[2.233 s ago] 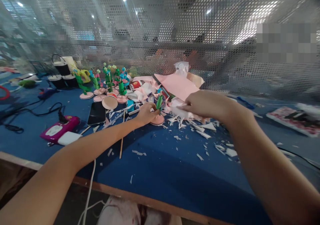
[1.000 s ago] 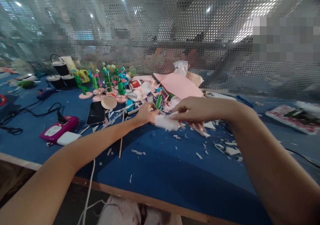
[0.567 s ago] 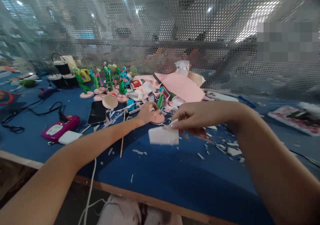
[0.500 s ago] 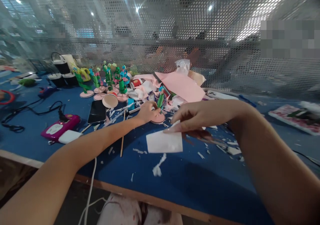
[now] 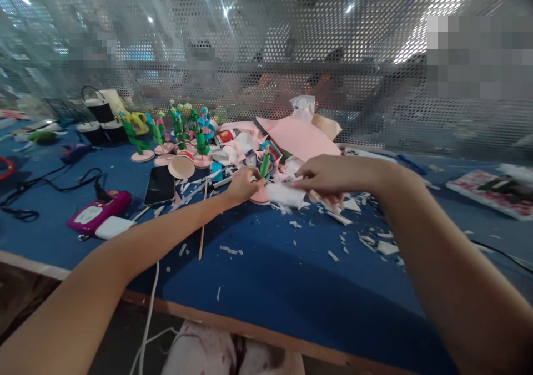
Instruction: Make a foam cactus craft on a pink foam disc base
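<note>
My left hand point(image 5: 244, 185) is closed, its curled fingers at the side of a small green paper plant point(image 5: 265, 165) on a round pink base point(image 5: 261, 195). The fingers partly cover the base. Just right of it my right hand point(image 5: 322, 178) pinches a white piece of paper point(image 5: 287, 195), which is smeared by motion and held low near the tabletop. White paper scraps point(image 5: 339, 218) lie under and beside the right hand.
Several finished-looking paper plants point(image 5: 179, 131) stand at the back left. Pink paper sheets point(image 5: 300, 136) are heaped behind my hands. A black phone point(image 5: 160, 185), a wooden stick point(image 5: 202, 233) and a magenta device with a cable point(image 5: 100, 211) lie leftward. A perforated metal screen point(image 5: 258, 47) rises behind.
My right hand has moved away from me with the white paper. The crumpled scrap near the front has left its spot. My left hand has stayed at the green paper plant.
</note>
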Tool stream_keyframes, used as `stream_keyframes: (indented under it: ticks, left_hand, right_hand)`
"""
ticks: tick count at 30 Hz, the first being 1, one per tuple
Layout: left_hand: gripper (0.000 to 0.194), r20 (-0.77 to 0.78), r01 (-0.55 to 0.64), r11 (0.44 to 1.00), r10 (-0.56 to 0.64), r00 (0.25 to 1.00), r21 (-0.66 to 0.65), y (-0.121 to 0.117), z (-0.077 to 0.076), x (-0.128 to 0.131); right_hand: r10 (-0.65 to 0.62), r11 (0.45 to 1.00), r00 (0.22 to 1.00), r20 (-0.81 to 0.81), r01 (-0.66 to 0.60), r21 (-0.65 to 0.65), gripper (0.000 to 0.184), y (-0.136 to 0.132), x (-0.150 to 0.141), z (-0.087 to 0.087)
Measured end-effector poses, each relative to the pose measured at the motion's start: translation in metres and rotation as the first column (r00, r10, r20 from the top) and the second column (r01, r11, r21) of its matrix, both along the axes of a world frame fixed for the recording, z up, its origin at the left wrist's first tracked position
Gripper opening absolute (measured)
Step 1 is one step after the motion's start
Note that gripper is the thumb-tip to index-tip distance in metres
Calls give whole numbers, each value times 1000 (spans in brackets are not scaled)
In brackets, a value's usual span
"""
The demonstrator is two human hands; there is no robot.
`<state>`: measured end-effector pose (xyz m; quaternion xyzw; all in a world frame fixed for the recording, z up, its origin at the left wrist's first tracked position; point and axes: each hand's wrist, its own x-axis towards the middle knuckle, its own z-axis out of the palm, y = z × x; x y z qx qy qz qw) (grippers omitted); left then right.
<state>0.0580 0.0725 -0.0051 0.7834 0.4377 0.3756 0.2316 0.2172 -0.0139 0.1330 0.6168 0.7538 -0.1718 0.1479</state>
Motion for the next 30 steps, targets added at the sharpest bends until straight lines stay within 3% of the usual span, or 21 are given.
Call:
stream_keyframes:
  ticks: [2,3,5,7,9,11,13,14,15,17,19,20,21,23,25,26,28,30]
  left_hand:
    - [17,0,43,998,-43,999,-43,0,1,-1]
    - [18,-1,51,998,-51,999,-47,0,1,-1]
    - [17,-8,33,999,-33,999,-11,0,1,-1]
    - [16,-10,-4,999,4,1000,37,1,0,0]
    - [15,-7,-23,999,23,1000,45,1,0,0]
    - [16,-10,-2,1000,2,1000,18,1,0,0]
    - [18,-12,23,1000,-23,1000,-12,1,0,0]
    - [19,-14,28,999,-28,999,-20,1,0,0]
    - [20,-17,25,999,-26,1000,-21,1,0,0]
    - [19,-21,10,1000,-10,1000,0,1,0,1]
    - [17,-17,-10,1000,10,1000,20,1,0,1]
    - [16,-12,-21,999,21,1000,24,0,1,1]
    - [16,-12,-23,1000,23,1000,21,0,1,1]
    - [18,-16,-7,1000,7,1000,-1,-1,2,0]
    - [21,-23,21,1000,-21,1000,-21,-2,3,0]
    - [22,-25,22,999,-22,999,-24,-2,3,0]
    - [20,-26,1,1000,-1,1000,-8,-2,2,0]
    - [16,-23,-24,999,24,999,22,-1,1,1]
  right_hand:
    - [-123,960,975,187,69,273,43,3,2,-2]
    - [-113,956,973,203,50,289,44,3,2,-2]
    - [46,996,997,61,-51,70,47,0,-1,-1]
    - [162,956,972,-173,-197,-215,51,-2,-4,0]
    - [146,947,967,-210,-198,-253,53,-1,-4,-1]
    - [60,997,998,-36,-62,-50,50,3,0,-2]
    - [-62,975,986,156,27,222,47,6,3,-3]
    - [-81,961,979,188,27,276,46,6,3,-3]
    - [-46,968,985,164,4,250,46,5,3,-2]
    - [102,995,995,-20,-102,21,47,0,-1,0]
    - [179,956,962,-205,-219,-194,51,-3,-5,2]
    - [174,948,957,-230,-226,-222,53,-2,-5,1]
    - [148,963,970,-191,-185,-195,55,-1,-4,0]
    - [59,998,998,-12,-59,24,54,3,-1,-2]
    - [-27,973,991,133,-5,231,52,7,2,-4]
    - [-18,971,991,132,-14,238,51,7,2,-4]
    - [100,993,995,-21,-98,59,52,4,0,-3]
    - [186,962,960,-208,-222,-162,53,0,-4,-2]
